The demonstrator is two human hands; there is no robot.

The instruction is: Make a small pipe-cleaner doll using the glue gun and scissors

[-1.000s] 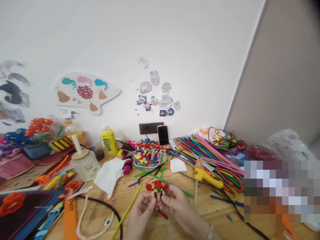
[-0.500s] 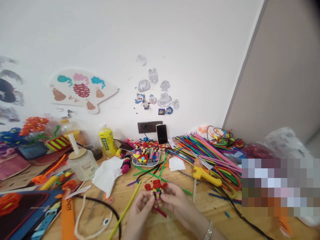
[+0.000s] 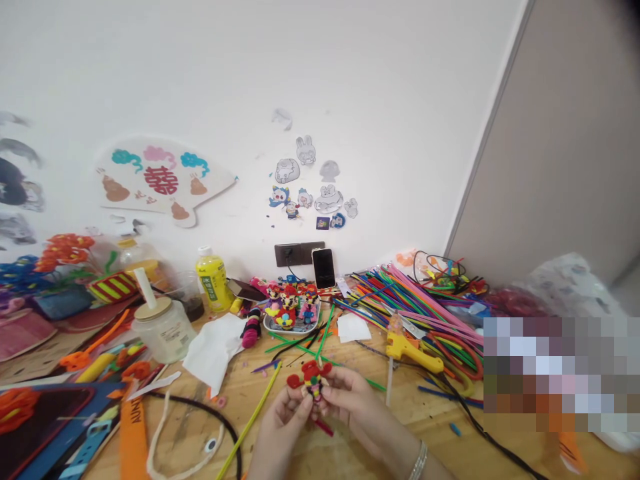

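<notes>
A small red, yellow and black figure (image 3: 313, 383) made of fuzzy stems is held between my two hands, low in the middle of the head view. My left hand (image 3: 291, 408) pinches its left side with thumb and fingers. On its right side, the thumb and fingers of my right hand (image 3: 347, 398) are closed. A dark red stem (image 3: 324, 427) sticks out beneath the figure. Beyond my hands, several similar figures (image 3: 289, 310) stand in a small metal tray (image 3: 293, 331).
A yellow glue gun (image 3: 413, 352) with its cable lies right of my hands, before a heap of coloured stems (image 3: 400, 297). Left are a white tissue (image 3: 215, 350), a glass jar (image 3: 165, 333) and a yellow bottle (image 3: 214, 280). A phone (image 3: 324, 268) leans against the wall.
The figure has tilted, its red left part now lower and its right part higher. Both hands stay around it in nearly the same place.
</notes>
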